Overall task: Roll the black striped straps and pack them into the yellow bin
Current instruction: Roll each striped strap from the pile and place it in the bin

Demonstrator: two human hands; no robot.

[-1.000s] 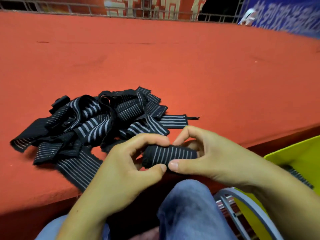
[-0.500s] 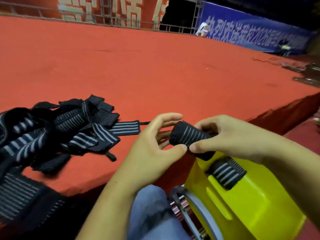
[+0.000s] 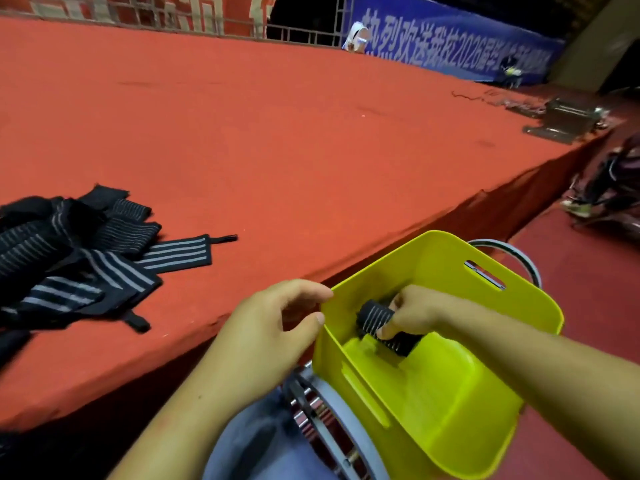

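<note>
Pinching with the right-hand fingers [image 3: 385, 330] a tightly rolled black elastic strap with pale grey stripes [image 3: 375, 315], curling round its end with thumb and fingertips. Reaching with the right hand [image 3: 415, 311] down inside the glossy yellow plastic bin [image 3: 450, 407] and holding the roll low, near the bin's far left wall. Holding it directly above a second rolled black striped strap [image 3: 398, 344] lying deeper in the bin, partly hidden by the hand; not being able to tell whether touching or just apart. Holding the left hand [image 3: 273, 327] outside the bin, just beside its near left rim, with the left fingers [image 3: 311, 292] loosely curling and grasping nothing; not being able to tell whether touching the rim with the thumb tip. Leaving a loose heap of unrolled black grey-striped straps [image 3: 69, 258] lying at the left on the red felt-covered surface [image 3: 277, 133], well apart from the bin. Sitting with a blue-jeaned leg [image 3: 249, 441] below the surface's front edge, beside a round grey metal frame [image 3: 332, 431] showing under the bin. Facing a blue banner with white characters [image 3: 450, 46] along the far side.
</note>
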